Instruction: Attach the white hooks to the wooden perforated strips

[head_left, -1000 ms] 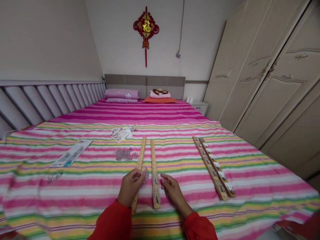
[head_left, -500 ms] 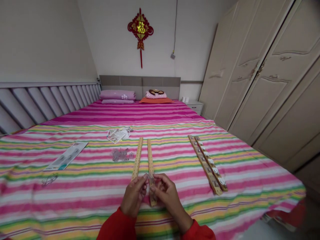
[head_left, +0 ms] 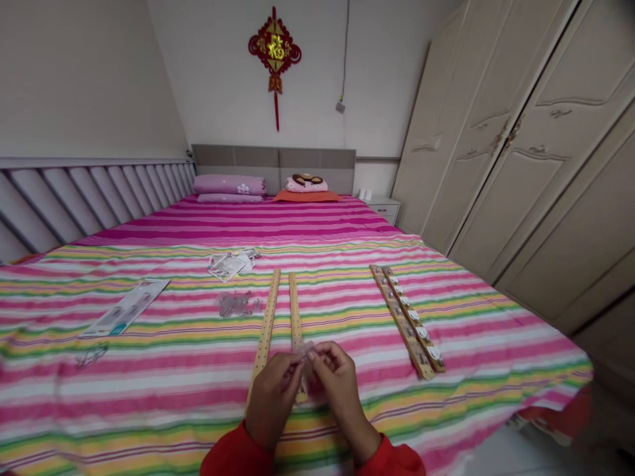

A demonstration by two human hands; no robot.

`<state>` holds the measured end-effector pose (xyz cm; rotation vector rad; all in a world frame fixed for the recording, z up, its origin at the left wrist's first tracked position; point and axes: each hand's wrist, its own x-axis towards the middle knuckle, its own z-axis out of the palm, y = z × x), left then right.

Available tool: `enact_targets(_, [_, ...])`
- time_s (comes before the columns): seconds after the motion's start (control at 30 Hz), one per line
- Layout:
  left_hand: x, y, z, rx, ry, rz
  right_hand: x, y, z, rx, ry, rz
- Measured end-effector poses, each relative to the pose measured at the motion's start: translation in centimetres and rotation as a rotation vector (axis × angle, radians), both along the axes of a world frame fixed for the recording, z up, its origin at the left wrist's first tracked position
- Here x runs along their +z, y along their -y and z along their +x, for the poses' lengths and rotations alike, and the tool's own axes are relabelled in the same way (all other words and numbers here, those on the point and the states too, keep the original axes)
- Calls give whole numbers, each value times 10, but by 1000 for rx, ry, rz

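My left hand [head_left: 275,390] and my right hand [head_left: 338,380] meet near the front of the bed. Their fingers pinch a small clear plastic bag [head_left: 310,369] between them; what is inside is too blurred to make out. Below the hands lies a narrow wooden strip with holes [head_left: 294,307], its near end partly hidden by the bag and fingers. A second holed wooden strip [head_left: 269,307] runs beside it on the left, passing behind my left hand. Left of the strips is a heap of small clear packets [head_left: 235,304] with metal bits in them.
At the right lie two wooden strips, one with metal pieces [head_left: 397,311] and one with white round pieces [head_left: 417,324]. A long flat package [head_left: 126,307], thin wire loops [head_left: 92,355] and some packaging cards [head_left: 231,264] rest on the striped sheet [head_left: 188,396].
The clear plastic bag now shows more fully between my fingers, spread over the right-hand strip's near end. My left hand has shifted slightly right. The view has tilted a little.
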<state>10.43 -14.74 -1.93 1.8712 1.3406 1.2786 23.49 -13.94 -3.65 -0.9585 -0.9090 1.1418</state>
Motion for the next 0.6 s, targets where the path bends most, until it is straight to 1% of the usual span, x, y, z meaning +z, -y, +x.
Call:
enact_targets(0.17, [-2,0,1,12,45,-76,-3,-5,8,34,-60,-78])
enact_targets(0.33, [-4,-10,-3,75,226,-208,-1,-10,12,26,-49,-107])
enact_targets(0.4, [-7,-15,-5,33,300,-276,0,-12,11,41,-47,-104])
enact_targets(0.5, [-11,-23,-5,-92,375,-379,-1,-17,10,84,-56,-90])
enact_targets(0.53, [-12,-26,-5,-110,396,-401,-1,-19,9,94,-67,-91])
enact_targets(0.6, [-13,-31,-4,-102,432,-427,-3,-25,9,103,-96,-97])
